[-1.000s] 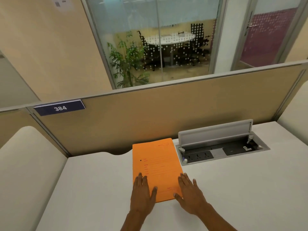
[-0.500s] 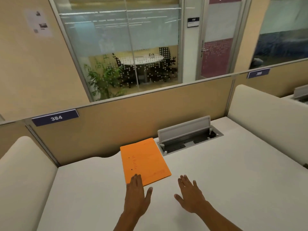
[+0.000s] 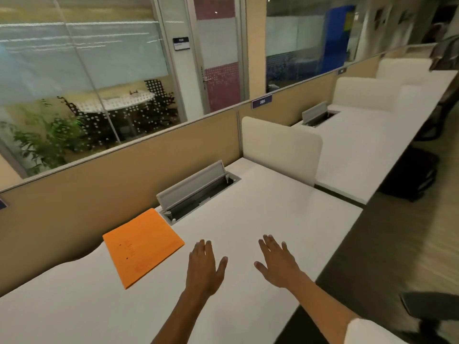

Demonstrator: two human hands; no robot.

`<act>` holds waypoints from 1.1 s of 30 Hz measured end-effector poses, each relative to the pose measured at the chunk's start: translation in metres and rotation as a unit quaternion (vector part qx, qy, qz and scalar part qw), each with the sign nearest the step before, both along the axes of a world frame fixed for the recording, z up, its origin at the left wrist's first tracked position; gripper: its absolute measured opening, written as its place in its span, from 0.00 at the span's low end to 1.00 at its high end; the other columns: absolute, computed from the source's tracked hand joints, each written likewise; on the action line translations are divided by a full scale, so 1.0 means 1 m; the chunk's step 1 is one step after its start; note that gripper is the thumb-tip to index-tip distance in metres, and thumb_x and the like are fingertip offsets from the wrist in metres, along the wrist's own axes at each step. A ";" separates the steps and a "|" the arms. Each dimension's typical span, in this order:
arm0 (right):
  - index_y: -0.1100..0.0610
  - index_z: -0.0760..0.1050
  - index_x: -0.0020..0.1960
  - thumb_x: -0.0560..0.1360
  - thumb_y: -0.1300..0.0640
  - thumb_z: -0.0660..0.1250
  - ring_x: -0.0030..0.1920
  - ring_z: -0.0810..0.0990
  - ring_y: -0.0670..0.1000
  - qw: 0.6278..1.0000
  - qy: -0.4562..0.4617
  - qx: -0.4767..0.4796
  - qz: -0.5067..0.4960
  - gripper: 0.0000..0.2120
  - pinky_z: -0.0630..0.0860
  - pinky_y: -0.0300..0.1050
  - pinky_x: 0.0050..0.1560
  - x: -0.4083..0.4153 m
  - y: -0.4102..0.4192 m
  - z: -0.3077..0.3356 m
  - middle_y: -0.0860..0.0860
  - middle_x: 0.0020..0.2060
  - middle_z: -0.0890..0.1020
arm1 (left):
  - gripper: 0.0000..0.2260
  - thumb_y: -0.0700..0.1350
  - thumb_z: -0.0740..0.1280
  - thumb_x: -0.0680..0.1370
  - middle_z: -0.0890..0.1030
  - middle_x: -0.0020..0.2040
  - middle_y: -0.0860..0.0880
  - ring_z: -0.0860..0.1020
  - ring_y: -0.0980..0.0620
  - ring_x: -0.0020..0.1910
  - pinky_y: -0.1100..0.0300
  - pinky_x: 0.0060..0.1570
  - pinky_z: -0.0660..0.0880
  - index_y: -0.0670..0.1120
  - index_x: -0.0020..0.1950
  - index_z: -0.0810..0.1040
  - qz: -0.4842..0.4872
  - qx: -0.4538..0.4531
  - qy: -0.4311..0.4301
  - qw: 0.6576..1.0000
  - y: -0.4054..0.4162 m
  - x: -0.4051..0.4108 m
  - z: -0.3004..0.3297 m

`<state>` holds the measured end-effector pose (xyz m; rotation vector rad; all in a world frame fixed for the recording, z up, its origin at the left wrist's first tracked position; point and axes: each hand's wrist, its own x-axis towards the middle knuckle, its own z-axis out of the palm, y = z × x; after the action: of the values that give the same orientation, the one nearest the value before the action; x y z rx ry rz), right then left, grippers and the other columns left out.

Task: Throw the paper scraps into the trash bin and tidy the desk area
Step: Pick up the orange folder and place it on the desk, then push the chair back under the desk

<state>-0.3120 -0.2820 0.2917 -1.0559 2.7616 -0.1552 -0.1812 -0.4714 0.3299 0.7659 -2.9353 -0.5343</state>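
Note:
An orange folder (image 3: 142, 245) lies flat on the white desk (image 3: 260, 214), near the tan partition. My left hand (image 3: 205, 268) hovers over the desk just right of the folder, palm down, fingers spread, holding nothing. My right hand (image 3: 278, 263) is beside it further right, also flat and open, with nothing in it. Neither hand touches the folder. No paper scraps or trash bin show in this view.
An open grey socket box (image 3: 196, 191) is set into the desk behind the folder. A cream divider (image 3: 280, 150) separates this desk from the neighbouring desk (image 3: 360, 145) on the right. Dark floor (image 3: 387, 244) and a black chair part (image 3: 427, 306) lie at the right.
Both hands have come off the orange folder and moved right of it. The view has swung to the right, bringing the neighbouring desks and floor into sight.

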 end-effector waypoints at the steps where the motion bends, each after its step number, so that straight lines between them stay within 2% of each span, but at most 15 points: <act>1: 0.58 0.43 0.81 0.83 0.40 0.49 0.81 0.42 0.55 1.000 0.003 -0.004 -0.018 0.34 0.45 0.58 0.78 -0.001 0.021 0.001 0.56 0.81 0.45 | 0.34 0.63 0.53 0.81 0.51 0.82 0.44 0.49 0.45 0.81 0.48 0.79 0.51 0.44 0.80 0.51 -0.018 -0.004 0.000 1.000 0.015 -0.007 0.001; 4: 0.56 0.44 0.81 0.82 0.39 0.49 0.81 0.43 0.56 0.997 0.009 -0.005 -0.078 0.35 0.45 0.60 0.78 0.000 0.091 0.004 0.55 0.81 0.45 | 0.36 0.65 0.51 0.80 0.53 0.81 0.43 0.48 0.43 0.81 0.44 0.78 0.48 0.43 0.80 0.52 -0.079 -0.029 0.001 0.996 0.071 -0.029 0.004; 8: 0.54 0.48 0.80 0.81 0.37 0.52 0.81 0.46 0.56 0.987 0.010 -0.021 -0.160 0.36 0.49 0.64 0.77 0.010 0.184 0.007 0.54 0.81 0.49 | 0.41 0.72 0.44 0.76 0.53 0.81 0.44 0.43 0.42 0.80 0.34 0.73 0.35 0.46 0.80 0.54 -0.143 -0.083 -0.004 0.986 0.152 -0.049 0.011; 11: 0.54 0.49 0.80 0.80 0.37 0.54 0.80 0.47 0.56 0.976 0.009 -0.020 -0.218 0.36 0.54 0.65 0.76 0.027 0.261 0.009 0.54 0.81 0.50 | 0.46 0.75 0.38 0.71 0.53 0.81 0.45 0.43 0.42 0.80 0.31 0.72 0.34 0.47 0.80 0.54 -0.189 -0.102 -0.009 0.977 0.224 -0.060 0.019; 15: 0.54 0.52 0.80 0.79 0.36 0.56 0.80 0.50 0.56 0.955 0.013 -0.012 -0.296 0.37 0.58 0.65 0.75 0.064 0.373 0.013 0.54 0.81 0.53 | 0.44 0.75 0.42 0.72 0.57 0.80 0.45 0.49 0.42 0.80 0.35 0.75 0.41 0.48 0.79 0.57 -0.259 -0.083 -0.006 0.962 0.332 -0.055 0.024; 18: 0.54 0.54 0.80 0.79 0.37 0.57 0.79 0.52 0.56 0.938 0.025 0.000 -0.345 0.36 0.60 0.64 0.74 0.099 0.449 0.019 0.54 0.80 0.55 | 0.43 0.74 0.46 0.73 0.62 0.78 0.43 0.56 0.42 0.79 0.40 0.76 0.55 0.45 0.77 0.61 -0.314 -0.062 0.012 0.947 0.406 -0.038 0.026; 21: 0.54 0.56 0.79 0.78 0.38 0.57 0.79 0.54 0.56 0.921 0.028 0.007 -0.389 0.35 0.60 0.64 0.74 0.140 0.523 0.023 0.53 0.80 0.57 | 0.41 0.74 0.48 0.74 0.66 0.75 0.43 0.61 0.43 0.76 0.45 0.70 0.65 0.44 0.74 0.64 -0.371 -0.056 0.028 0.927 0.478 -0.016 0.027; 26: 0.54 0.55 0.79 0.79 0.38 0.57 0.79 0.52 0.57 0.893 0.022 0.034 -0.447 0.35 0.58 0.64 0.75 0.195 0.626 0.029 0.53 0.80 0.56 | 0.39 0.73 0.49 0.74 0.68 0.74 0.43 0.63 0.43 0.74 0.46 0.68 0.68 0.44 0.73 0.65 -0.428 -0.036 0.032 0.902 0.578 0.008 0.026; 33: 0.55 0.57 0.79 0.79 0.41 0.60 0.79 0.54 0.56 0.863 0.031 0.041 -0.503 0.33 0.64 0.61 0.73 0.240 0.704 0.042 0.53 0.79 0.58 | 0.43 0.75 0.45 0.71 0.71 0.70 0.43 0.66 0.41 0.71 0.42 0.65 0.70 0.43 0.71 0.67 -0.481 -0.015 0.030 0.876 0.655 0.012 0.020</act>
<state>-0.0716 0.4224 0.3336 0.5002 3.0223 -0.1269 -0.1692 0.1836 0.3500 -0.7853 -3.0490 -0.5099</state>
